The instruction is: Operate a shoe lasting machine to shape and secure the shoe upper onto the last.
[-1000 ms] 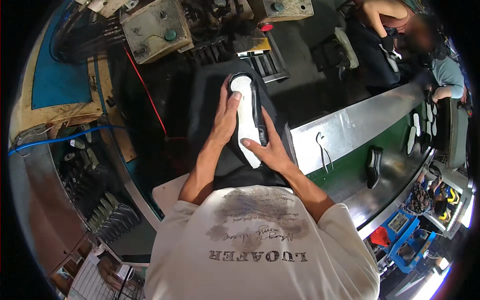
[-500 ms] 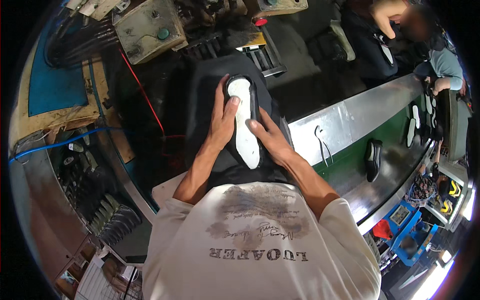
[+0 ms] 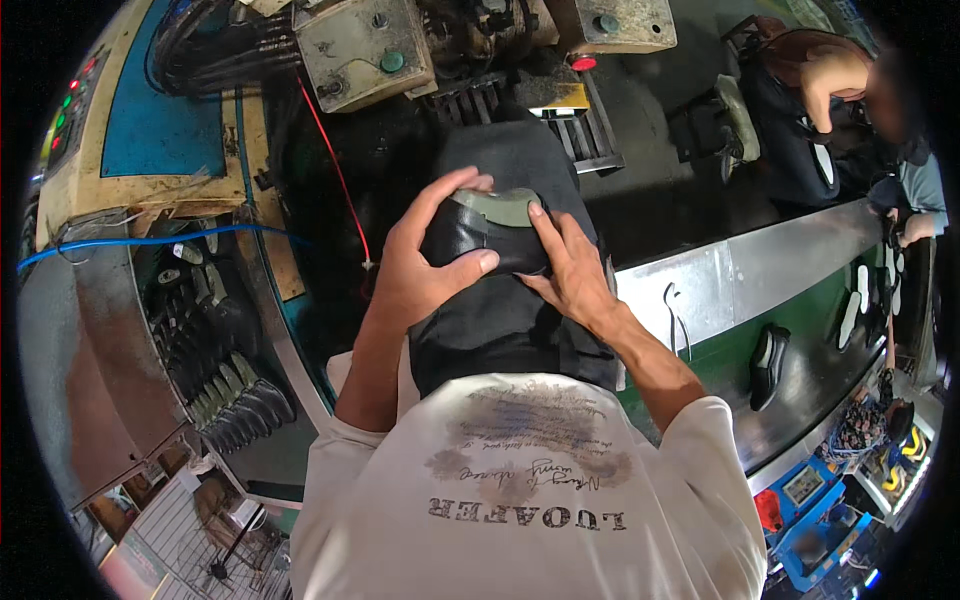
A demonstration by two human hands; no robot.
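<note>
We hold the black leather shoe with the pale grey sole (image 3: 487, 232) over our dark apron. Its long side runs left to right. Our left hand (image 3: 425, 265) wraps one end, our right hand (image 3: 567, 270) cups the other.

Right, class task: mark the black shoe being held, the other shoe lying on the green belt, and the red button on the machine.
black shoe (image 3: 470, 245), head view, on its dark upper.
shoe on the green belt (image 3: 767, 366), head view, on its middle.
red button (image 3: 583, 62), head view, on its cap.
</note>
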